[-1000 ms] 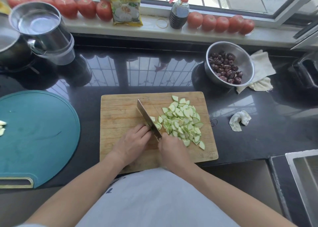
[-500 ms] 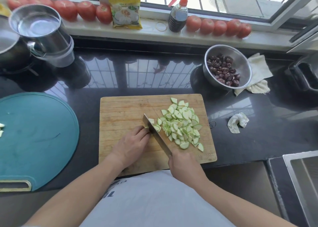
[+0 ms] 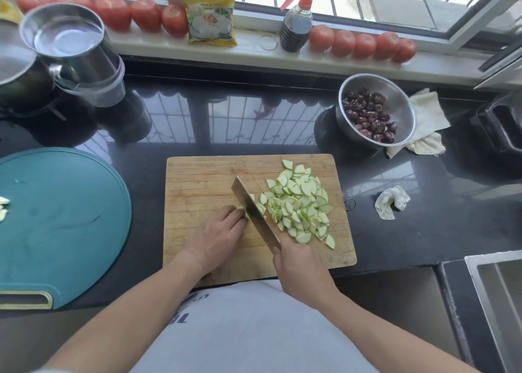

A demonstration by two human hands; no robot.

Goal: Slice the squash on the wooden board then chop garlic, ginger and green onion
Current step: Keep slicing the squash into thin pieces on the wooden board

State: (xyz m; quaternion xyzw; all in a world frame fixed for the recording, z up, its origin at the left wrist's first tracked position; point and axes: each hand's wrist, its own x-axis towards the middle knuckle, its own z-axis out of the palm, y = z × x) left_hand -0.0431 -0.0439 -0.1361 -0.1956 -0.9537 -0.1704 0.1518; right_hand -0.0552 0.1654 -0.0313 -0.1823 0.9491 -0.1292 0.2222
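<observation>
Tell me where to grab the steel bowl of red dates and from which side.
Grip the steel bowl by its bare rim on the window side, coming down from above. The red dates are heaped against the near-left wall, and the cloth lies against the right side, so the far rim looks freest.

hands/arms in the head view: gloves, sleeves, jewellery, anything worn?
Both bare. The left hand and right hand show no gloves, rings or watch, and both forearms are uncovered up to the bottom edge of the frame, so no sleeve shows. The only clothing in view is a light grey-white garment over the torso, with dark printed lettering partly visible near the left forearm; it is too cut off to read.
</observation>
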